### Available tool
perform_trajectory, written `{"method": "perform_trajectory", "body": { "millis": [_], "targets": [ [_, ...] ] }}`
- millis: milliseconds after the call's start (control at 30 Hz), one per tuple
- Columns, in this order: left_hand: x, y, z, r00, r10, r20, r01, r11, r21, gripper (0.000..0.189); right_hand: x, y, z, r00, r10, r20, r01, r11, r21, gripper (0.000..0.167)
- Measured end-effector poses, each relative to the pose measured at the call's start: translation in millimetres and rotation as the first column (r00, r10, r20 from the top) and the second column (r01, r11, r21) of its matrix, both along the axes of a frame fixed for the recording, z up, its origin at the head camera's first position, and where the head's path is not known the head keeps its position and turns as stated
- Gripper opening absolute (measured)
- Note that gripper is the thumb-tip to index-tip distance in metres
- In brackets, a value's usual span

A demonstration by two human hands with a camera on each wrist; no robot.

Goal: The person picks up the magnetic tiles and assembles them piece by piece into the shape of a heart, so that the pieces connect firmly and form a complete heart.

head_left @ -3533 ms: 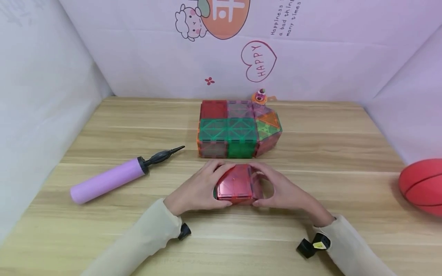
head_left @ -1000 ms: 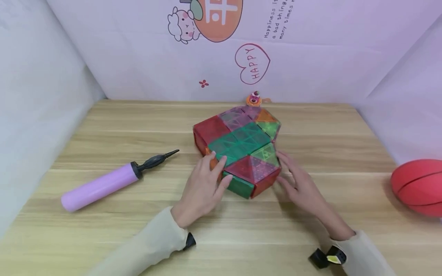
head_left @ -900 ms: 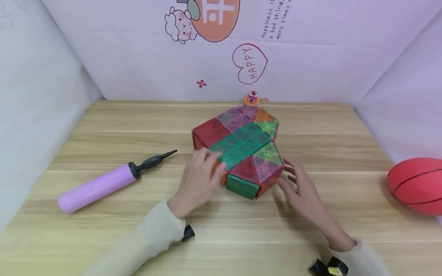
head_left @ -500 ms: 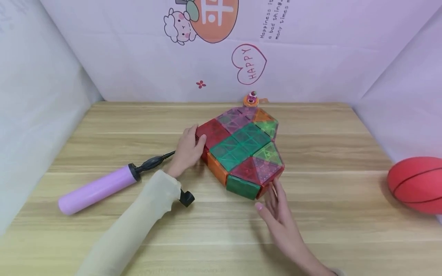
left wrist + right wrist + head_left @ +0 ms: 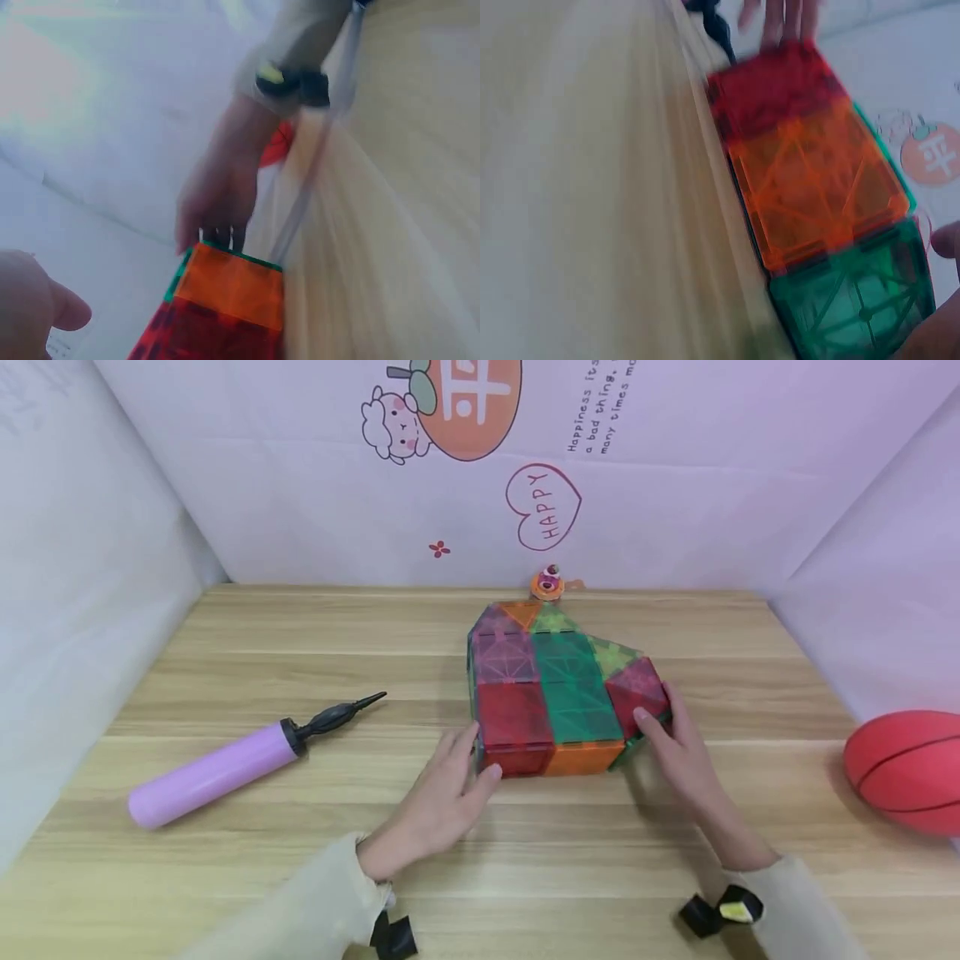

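A heart-like block of translucent magnetic tiles [image 5: 577, 702] lies on the wooden table, its red and orange side tiles facing the front. On its top, red, purple, green, orange and yellow-green pieces show. My right hand [image 5: 686, 768] grips the right-hand corner, thumb on the red top tile and fingers round the far side. My left hand [image 5: 442, 802] is at the near left corner, fingers loosely straight along the left side and thumb near the red front tile [image 5: 519, 760]. In the right wrist view, the orange tile [image 5: 817, 187] sits between the red and green ones.
A purple hand pump [image 5: 217, 772] with a black nozzle lies on the left, its tip towards the block. A red basketball [image 5: 907, 772] is at the right edge. A small orange figurine [image 5: 548, 583] stands at the back by the white printed backdrop [image 5: 675, 518].
The small pink block held earlier was joined to the larger one. The joined block has since turned counterclockwise; its red end now faces front. My left hand moved back; my right went to the right corner.
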State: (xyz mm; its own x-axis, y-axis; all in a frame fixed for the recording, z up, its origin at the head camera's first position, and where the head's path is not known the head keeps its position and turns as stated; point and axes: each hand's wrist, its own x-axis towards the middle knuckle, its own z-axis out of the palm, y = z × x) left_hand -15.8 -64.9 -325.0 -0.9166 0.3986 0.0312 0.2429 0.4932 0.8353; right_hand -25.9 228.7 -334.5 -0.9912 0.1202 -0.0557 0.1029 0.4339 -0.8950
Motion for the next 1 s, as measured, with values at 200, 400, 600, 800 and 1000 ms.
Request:
{"method": "perform_trajectory", "body": {
  "millis": [200, 400, 600, 800, 1000],
  "targets": [
    [-56.9, 7.6, -1.0, 0.983, 0.136, -0.120, -0.121, 0.985, 0.124, 0.049, -3.9, -5, 1.9, 0.990, -0.117, 0.078, 0.127, 0.982, -0.143, 0.081],
    [-131.3, 9.6, -11.5, 0.981, 0.191, -0.037, -0.187, 0.977, 0.097, 0.065, -2.5, -28, 2.2, 0.991, -0.126, 0.051, 0.136, 0.931, -0.340, 0.073],
    [-138.4, 4.1, -22.1, 0.979, 0.195, 0.063, -0.202, 0.970, 0.138, 0.061, -27.4, -21, -4.8, 0.999, -0.032, -0.009, 0.028, 0.947, -0.320, 0.071],
    [-114.1, -3.7, -18.8, 0.961, 0.265, 0.081, -0.276, 0.941, 0.195, 0.065, -60.8, -11, -4.4, 0.997, 0.070, -0.038, -0.078, 0.953, -0.293, 0.063],
    [-93.2, -7.8, -19.5, 0.937, 0.334, 0.104, -0.349, 0.913, 0.209, 0.070, -86.8, -11, -6.2, 0.988, 0.150, -0.027, -0.152, 0.959, -0.238, 0.061]
  ]
}}
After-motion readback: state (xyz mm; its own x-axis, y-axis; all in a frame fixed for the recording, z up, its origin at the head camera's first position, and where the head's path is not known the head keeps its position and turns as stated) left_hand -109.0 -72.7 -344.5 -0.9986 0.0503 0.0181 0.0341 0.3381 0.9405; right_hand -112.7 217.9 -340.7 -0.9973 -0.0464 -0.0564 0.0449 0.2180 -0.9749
